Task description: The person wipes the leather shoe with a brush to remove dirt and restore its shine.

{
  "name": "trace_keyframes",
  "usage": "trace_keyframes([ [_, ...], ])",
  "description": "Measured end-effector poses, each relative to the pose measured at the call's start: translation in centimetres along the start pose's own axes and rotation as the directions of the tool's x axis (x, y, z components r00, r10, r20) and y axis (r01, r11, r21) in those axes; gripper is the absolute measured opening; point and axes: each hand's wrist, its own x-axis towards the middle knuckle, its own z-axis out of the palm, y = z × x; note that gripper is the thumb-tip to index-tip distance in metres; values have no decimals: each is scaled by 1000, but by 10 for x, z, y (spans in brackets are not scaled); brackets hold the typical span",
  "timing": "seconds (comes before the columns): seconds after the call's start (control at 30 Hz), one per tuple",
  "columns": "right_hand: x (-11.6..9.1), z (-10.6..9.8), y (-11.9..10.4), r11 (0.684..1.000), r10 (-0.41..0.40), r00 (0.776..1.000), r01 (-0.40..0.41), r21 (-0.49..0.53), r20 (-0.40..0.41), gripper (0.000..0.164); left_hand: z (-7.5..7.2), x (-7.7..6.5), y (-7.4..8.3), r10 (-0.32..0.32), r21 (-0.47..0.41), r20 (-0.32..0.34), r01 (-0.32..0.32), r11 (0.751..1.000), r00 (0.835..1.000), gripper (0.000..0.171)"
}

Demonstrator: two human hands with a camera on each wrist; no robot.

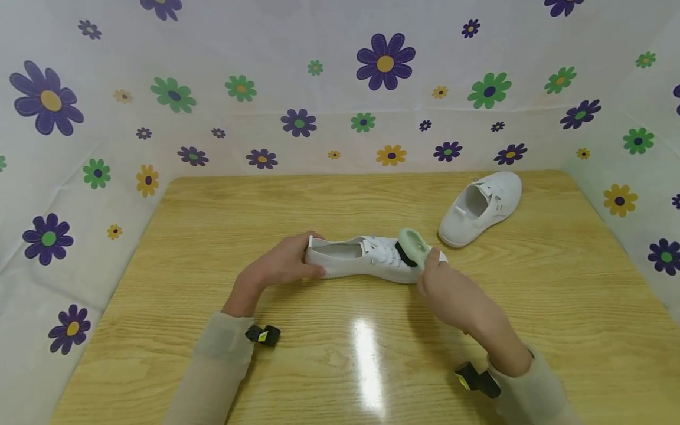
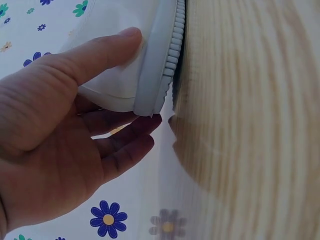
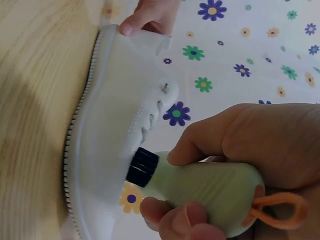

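A white lace-up shoe [image 1: 340, 268] lies sole down across the middle of the table, its toe to the right. At its heel, my left hand [image 1: 289, 260] grips the shoe, thumb on the near side and fingers round the back; the left wrist view shows the thumb [image 2: 107, 52] pressed on the heel. My right hand [image 1: 451, 295] holds a pale green scrub brush [image 3: 210, 187] with an orange loop [image 3: 280, 210]. The brush's black bristles [image 3: 142, 166] touch the shoe's upper just ahead of the laces. Part of the toe is hidden behind the right hand and brush.
A second white shoe [image 1: 480, 209] sits at the back right of the wooden table [image 1: 265, 200]. A flower-printed cloth [image 1: 329, 88] hangs behind the table and along both sides. Small black devices hang at both sleeve cuffs.
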Motion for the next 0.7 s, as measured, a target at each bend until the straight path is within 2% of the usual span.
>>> trace_keyframes([
  [0.07, -1, -4, 0, 996, 66, 997, -68, 55, 38, 38, -1, -1, -1, 7, 0, -1, -7, 1000, 1000, 53],
  [0.17, -3, -10, 2, 949, 220, 970, -237, 207, 104, 54, -1, -1, -1, 8, 0, -1, -8, 1000, 1000, 54],
  [0.3, -5, -15, 11, 938, 248, 956, -277, 210, 155, 57, -1, -1, 0, 3, 26, 4, -3, 1000, 1000, 56],
  [0.53, -6, -14, 25, 935, 258, 950, -291, 205, 174, 58, 1, 0, 0, 7, 38, 17, -8, 999, 1000, 62],
  [0.7, -4, -13, 29, 917, 265, 945, -308, 254, 192, 49, 2, 1, -3, 24, 37, 5, -24, 999, 1000, 62],
])
